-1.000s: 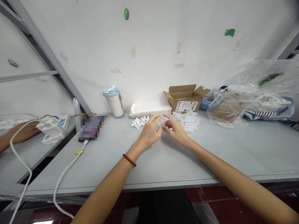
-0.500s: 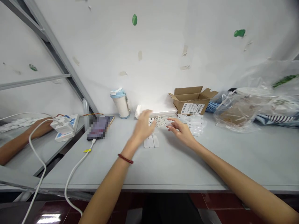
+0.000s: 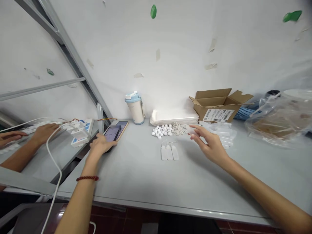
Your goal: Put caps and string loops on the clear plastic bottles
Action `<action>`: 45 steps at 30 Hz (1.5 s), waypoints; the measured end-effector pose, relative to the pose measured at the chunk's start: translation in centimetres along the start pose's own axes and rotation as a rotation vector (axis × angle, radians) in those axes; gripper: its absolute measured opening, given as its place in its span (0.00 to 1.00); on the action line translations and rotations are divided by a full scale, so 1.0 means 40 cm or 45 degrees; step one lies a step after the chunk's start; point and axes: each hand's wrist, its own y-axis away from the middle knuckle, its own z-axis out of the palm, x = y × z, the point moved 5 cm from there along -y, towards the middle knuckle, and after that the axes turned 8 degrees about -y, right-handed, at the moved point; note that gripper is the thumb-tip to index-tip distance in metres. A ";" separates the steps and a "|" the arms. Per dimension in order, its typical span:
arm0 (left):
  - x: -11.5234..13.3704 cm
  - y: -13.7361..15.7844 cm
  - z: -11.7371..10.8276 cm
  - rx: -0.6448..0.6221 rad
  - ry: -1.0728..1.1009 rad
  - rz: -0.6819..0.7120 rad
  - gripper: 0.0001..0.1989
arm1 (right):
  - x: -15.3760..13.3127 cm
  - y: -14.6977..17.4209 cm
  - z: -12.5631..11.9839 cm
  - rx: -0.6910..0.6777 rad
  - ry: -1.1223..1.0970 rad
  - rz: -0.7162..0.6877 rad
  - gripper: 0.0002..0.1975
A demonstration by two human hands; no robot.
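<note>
My left hand (image 3: pixel 100 144) is closed around the near end of a smartphone (image 3: pixel 114 131), thumb on its right side and fingers at its left. The phone's screen is lit and faces up. My right hand (image 3: pixel 207 141) pinches a small translucent plastic piece (image 3: pixel 190 130) above the table, its far end close to a tangle of white string (image 3: pixel 179 129). Left of the string lies a pile of small white plastic caps (image 3: pixel 162 130). Three flat translucent pieces (image 3: pixel 170 152) with thin string loops lie side by side nearer me. More clear plastic pieces (image 3: pixel 225 131) lie beyond my right hand.
A stack of white sheets (image 3: pixel 174 117) lies by the wall, beside an open cardboard box (image 3: pixel 218 105). A blue-lidded cup (image 3: pixel 135 109) stands behind the phone. Plastic bags (image 3: pixel 275 120) fill the right. At left are a power strip (image 3: pixel 81 133) and another person's hands (image 3: pixel 45 133).
My left hand has moved left from the white caps to the phone and taken hold of it. The view has shifted left. My right hand stays near the string.
</note>
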 end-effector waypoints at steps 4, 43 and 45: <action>-0.072 0.040 0.008 -0.098 -0.092 -0.031 0.43 | 0.000 -0.002 -0.004 0.016 0.048 -0.013 0.19; 0.604 0.472 0.017 0.245 1.135 1.357 0.23 | 0.016 0.022 0.014 0.054 -0.545 0.317 0.21; 0.590 0.469 0.016 0.269 1.140 1.325 0.24 | 0.011 0.024 0.019 0.010 -0.544 0.313 0.21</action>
